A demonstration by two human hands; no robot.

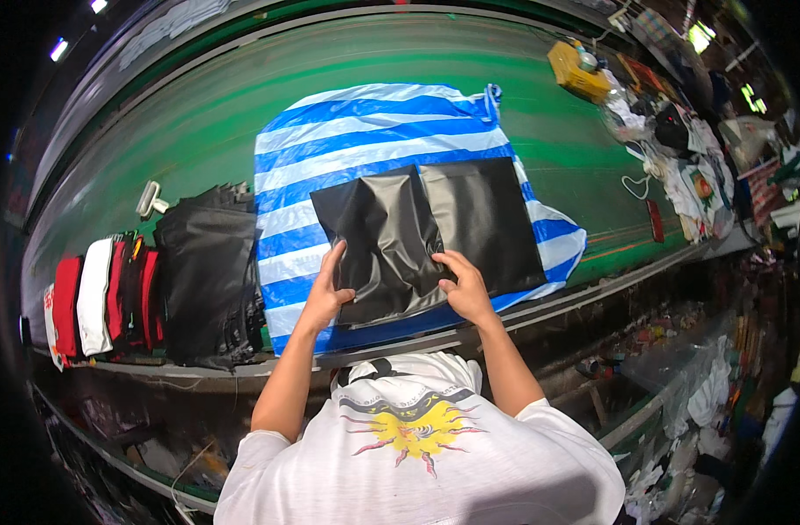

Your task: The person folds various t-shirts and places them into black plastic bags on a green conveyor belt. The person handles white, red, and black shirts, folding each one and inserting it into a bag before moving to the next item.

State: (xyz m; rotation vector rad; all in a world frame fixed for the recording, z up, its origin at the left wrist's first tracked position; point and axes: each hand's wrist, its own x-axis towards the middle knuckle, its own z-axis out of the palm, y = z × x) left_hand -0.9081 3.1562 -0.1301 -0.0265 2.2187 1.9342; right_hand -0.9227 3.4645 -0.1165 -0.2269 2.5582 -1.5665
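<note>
A glossy black plastic bag point(387, 241) lies on a blue-and-white striped sack point(373, 131) spread over the green table point(207, 114). My left hand point(328, 289) rests on the black bag's left edge with fingers pointing up along it. On the bag's lower right part lies my right hand point(464, 284), fingers bent and pressing into the plastic. A second black bag point(492, 219) lies flat just to the right, partly under the first. Whether either hand pinches the plastic cannot be made out.
A pile of folded black garments point(209, 280) sits left of the sack, then red and white folded pieces point(94, 297). A white tape dispenser point(148, 199) lies behind them. A yellow box point(577, 72) and cluttered clothing point(688, 175) fill the far right.
</note>
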